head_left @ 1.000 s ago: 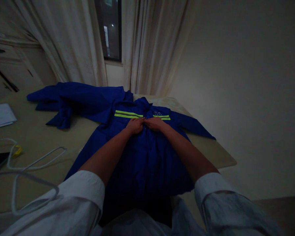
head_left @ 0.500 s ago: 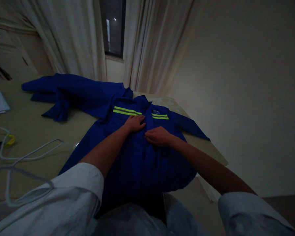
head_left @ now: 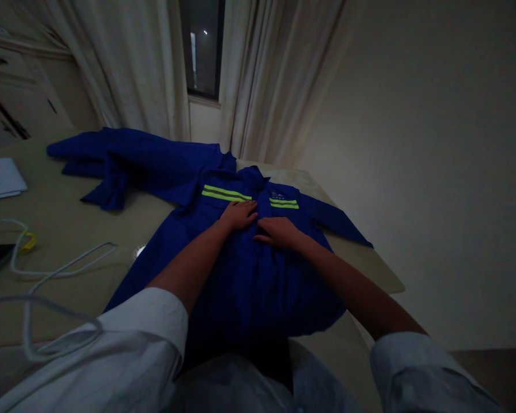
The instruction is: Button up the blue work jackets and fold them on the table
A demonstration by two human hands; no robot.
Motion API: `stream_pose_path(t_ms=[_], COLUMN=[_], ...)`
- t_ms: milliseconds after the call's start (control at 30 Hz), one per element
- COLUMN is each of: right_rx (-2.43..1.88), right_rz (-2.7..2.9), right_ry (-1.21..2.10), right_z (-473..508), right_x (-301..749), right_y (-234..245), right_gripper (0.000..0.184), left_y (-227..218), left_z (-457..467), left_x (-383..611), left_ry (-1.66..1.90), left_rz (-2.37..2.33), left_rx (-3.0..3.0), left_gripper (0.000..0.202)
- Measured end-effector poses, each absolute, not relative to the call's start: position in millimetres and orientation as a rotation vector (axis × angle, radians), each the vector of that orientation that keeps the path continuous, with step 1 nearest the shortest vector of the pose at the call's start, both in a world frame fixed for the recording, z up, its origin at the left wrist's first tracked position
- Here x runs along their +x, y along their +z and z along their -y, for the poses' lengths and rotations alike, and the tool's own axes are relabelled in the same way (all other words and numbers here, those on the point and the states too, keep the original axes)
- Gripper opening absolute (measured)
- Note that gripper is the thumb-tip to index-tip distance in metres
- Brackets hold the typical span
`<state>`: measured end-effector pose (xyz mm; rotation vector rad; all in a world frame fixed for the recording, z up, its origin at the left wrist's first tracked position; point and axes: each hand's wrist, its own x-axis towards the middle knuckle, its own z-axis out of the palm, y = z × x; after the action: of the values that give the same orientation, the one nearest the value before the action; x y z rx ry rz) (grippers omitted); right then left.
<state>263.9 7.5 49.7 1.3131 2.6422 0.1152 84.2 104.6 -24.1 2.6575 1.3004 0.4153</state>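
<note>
A blue work jacket (head_left: 249, 275) with yellow-green reflective stripes (head_left: 226, 193) lies spread front-up on the table. My left hand (head_left: 239, 214) rests flat on its chest just below the left stripe, fingers stretched out. My right hand (head_left: 279, 232) lies flat beside it on the jacket's front placket, fingers pointing left. The two hands nearly touch at the jacket's centre line. Neither hand holds anything.
A second blue garment (head_left: 133, 163) lies behind on the beige table (head_left: 69, 229). White clothes hangers (head_left: 60, 269) and a yellow-tipped cord (head_left: 26, 244) lie at the left, with papers (head_left: 0, 178) further back. Curtains (head_left: 262, 74) and a dark window stand behind; the table edge is at the right.
My right hand slid down from the stripe to the placket, then back up a little. My left hand stayed on the chest and flattened.
</note>
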Motion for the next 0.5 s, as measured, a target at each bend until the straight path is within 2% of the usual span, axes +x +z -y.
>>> stream_pose_path(t_ms=[100,500], right_rx=[1.32,1.294], right_rz=[-2.595,-2.642], right_ry=[0.16,0.092], right_z=[-2.4,-7.6], right_x=[260.4,266.6], right_y=[52.4,50.2], right_gripper=[0.034,0.029], left_y=[-24.5,-25.1], left_z=[-104.6,-103.6], left_x=[84.1,84.9], left_ry=[0.425,0.459], left_rz=[-1.307,-1.303], left_rx=[2.652,2.644], left_gripper=[0.059,0.059])
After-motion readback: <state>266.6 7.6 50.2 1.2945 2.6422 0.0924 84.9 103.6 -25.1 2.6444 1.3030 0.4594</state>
